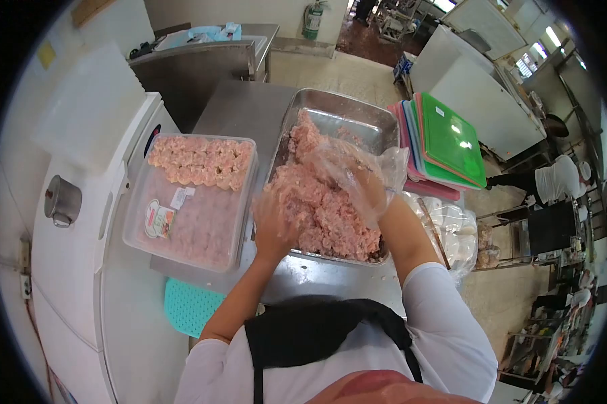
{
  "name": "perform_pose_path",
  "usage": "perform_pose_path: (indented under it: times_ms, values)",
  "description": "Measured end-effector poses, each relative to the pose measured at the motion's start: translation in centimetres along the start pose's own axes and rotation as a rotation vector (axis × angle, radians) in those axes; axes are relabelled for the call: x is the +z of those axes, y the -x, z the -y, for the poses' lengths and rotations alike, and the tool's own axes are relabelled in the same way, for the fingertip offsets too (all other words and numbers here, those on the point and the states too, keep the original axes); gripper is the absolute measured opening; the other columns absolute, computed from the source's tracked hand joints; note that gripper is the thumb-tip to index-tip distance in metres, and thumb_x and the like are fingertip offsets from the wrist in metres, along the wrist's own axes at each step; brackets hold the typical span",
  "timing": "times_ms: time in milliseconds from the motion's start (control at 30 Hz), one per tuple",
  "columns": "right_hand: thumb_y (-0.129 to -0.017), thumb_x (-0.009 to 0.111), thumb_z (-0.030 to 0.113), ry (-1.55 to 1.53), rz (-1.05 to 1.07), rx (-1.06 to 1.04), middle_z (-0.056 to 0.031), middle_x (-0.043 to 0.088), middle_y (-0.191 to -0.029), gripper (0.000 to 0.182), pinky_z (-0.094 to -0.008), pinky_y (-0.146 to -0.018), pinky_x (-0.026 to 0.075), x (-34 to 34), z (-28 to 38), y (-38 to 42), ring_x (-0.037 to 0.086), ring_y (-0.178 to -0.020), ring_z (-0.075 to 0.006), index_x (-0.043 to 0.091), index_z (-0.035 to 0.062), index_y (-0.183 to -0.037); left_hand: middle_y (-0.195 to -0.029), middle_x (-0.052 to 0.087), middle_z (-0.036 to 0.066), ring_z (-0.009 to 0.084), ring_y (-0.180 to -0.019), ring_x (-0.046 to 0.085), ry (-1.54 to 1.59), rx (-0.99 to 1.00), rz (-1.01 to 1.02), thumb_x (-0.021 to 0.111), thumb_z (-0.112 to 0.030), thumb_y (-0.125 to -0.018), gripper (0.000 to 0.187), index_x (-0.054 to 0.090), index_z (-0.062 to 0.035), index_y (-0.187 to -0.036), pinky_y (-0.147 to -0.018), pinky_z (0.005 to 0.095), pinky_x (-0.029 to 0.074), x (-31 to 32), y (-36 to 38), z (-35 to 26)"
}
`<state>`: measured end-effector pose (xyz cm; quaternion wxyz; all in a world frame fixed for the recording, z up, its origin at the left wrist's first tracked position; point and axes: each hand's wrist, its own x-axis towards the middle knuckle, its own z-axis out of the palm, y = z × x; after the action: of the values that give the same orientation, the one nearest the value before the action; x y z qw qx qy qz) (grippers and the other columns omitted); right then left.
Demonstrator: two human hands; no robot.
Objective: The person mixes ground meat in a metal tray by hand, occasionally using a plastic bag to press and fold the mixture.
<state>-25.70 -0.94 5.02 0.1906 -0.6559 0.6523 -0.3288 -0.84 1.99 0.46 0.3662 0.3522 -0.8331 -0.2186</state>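
Observation:
A deep metal tray (377, 121) holds a large heap of pink minced meat (317, 209). My right hand (357, 175), inside a clear plastic bag, reaches into the tray and lies against the meat; its fingers are hard to make out. At the tray's left edge is my left hand (273, 219), bare, blurred by motion, by the side of the meat. To the left stands a clear plastic container (250, 202) with rows of small meat portions (199, 161) at its far end and a plastic-covered, labelled part nearer me.
Stacked coloured lids (451, 138) lie right of the tray, with plastic-wrapped white items (455, 229) nearer me. A turquoise perforated stool (189, 306) stands below the table at left. A metal pot (63, 200) rests on the white freezer (68, 269). Another person (559, 182) is far right.

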Motion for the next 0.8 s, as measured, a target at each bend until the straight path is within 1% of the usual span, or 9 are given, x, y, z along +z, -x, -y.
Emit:
perform_pose_path:
  times_ms: [33, 133, 233, 333, 433, 567, 667, 800]
  values:
    - [-0.101, 0.053, 0.022, 0.0, -0.001, -0.001, -0.0139, 0.057, -0.134, 0.039, -0.0398, -0.106, 0.044, 0.0, -0.1, 0.1, 0.053, -0.125, -0.0249, 0.054, 0.0044, -0.136, -0.148, 0.046, 0.018, 0.0403, -0.141, 0.035, -0.01, 0.001, -0.011, 0.063, -0.031, -0.09, 0.059, 0.049, -0.0081, -0.143, -0.12, 0.0574, 0.014, 0.3, 0.2, 0.3]
    - [-0.101, 0.053, 0.022, -0.002, 0.005, -0.01, -0.0148, 0.057, -0.134, 0.039, -0.0403, -0.105, 0.044, -0.1, -0.1, 1.2, 0.054, -0.125, -0.0255, 0.054, 0.0043, -0.135, -0.148, 0.044, 0.019, 0.0413, -0.141, 0.035, -0.032, 0.003, -0.016, 0.064, -0.034, -0.09, 0.063, 0.046, -0.009, -0.144, -0.119, 0.0599, 0.014, 0.9, 0.6, 1.1]
    - [-0.1, 0.052, 0.022, 0.011, 0.011, -0.024, -0.0156, 0.057, -0.133, 0.039, -0.0408, -0.105, 0.045, 0.2, 0.6, 2.4, 0.054, -0.125, -0.0261, 0.054, 0.0041, -0.135, -0.148, 0.044, 0.02, 0.0409, -0.141, 0.035, -0.014, 0.025, -0.03, 0.063, -0.036, -0.091, 0.062, 0.046, -0.009, -0.144, -0.119, 0.0598, 0.014, 0.9, 0.6, 1.0]
    - [-0.1, 0.051, 0.022, 0.038, 0.005, -0.035, -0.0165, 0.057, -0.132, 0.039, -0.0413, -0.104, 0.045, 0.7, 1.6, 3.6, 0.054, -0.125, -0.0268, 0.055, 0.004, -0.134, -0.147, 0.045, 0.018, 0.04, -0.142, 0.033, 0.0, 0.009, -0.02, 0.06, -0.032, -0.093, 0.054, 0.05, -0.0097, -0.141, -0.121, 0.0566, 0.012, 0.6, 0.3, 0.5]
    - [-0.1, 0.051, 0.023, 0.045, -0.001, -0.041, -0.0174, 0.058, -0.131, 0.038, -0.0418, -0.104, 0.046, 1.0, 2.3, 5.1, 0.055, -0.124, -0.0274, 0.055, 0.0038, -0.133, -0.147, 0.046, 0.017, 0.0398, -0.143, 0.032, 0.028, -0.013, -0.02, 0.058, -0.036, -0.094, 0.055, 0.049, -0.0095, -0.141, -0.121, 0.0566, 0.011, 0.4, 0.3, 0.2]
    - [-0.1, 0.05, 0.023, 0.001, -0.031, -0.024, -0.0185, 0.058, -0.13, 0.038, -0.0424, -0.103, 0.046, 1.4, 2.6, 6.4, 0.055, -0.124, -0.0282, 0.056, 0.0036, -0.132, -0.148, 0.046, 0.017, 0.0394, -0.143, 0.032, 0.121, 0.008, -0.009, 0.055, -0.04, -0.095, 0.057, 0.048, -0.0094, -0.142, -0.12, 0.0571, 0.012, -0.3, -0.1, -0.4]
    - [-0.1, 0.049, 0.023, -0.133, -0.08, 0.005, -0.0194, 0.058, -0.13, 0.038, -0.0429, -0.102, 0.047, 1.5, 2.6, 7.4, 0.056, -0.124, -0.0288, 0.056, 0.0035, -0.132, -0.148, 0.046, 0.017, 0.0394, -0.143, 0.033, 0.066, 0.008, -0.004, 0.054, -0.04, -0.095, 0.056, 0.049, -0.0086, -0.142, -0.12, 0.057, 0.013, 0.2, 0.2, 0.4]
    - [-0.099, 0.048, 0.023, -0.487, -0.165, 0.061, -0.0206, 0.058, -0.129, 0.038, -0.0436, -0.101, 0.048, 1.0, 2.9, 8.8, 0.056, -0.124, -0.0296, 0.057, 0.0033, -0.131, -0.146, 0.047, 0.018, 0.0396, -0.141, 0.035, 0.046, 0.02, -0.004, 0.053, -0.038, -0.096, 0.054, 0.05, -0.0076, -0.14, -0.12, 0.0562, 0.013, 0.4, 0.0, 0.5]
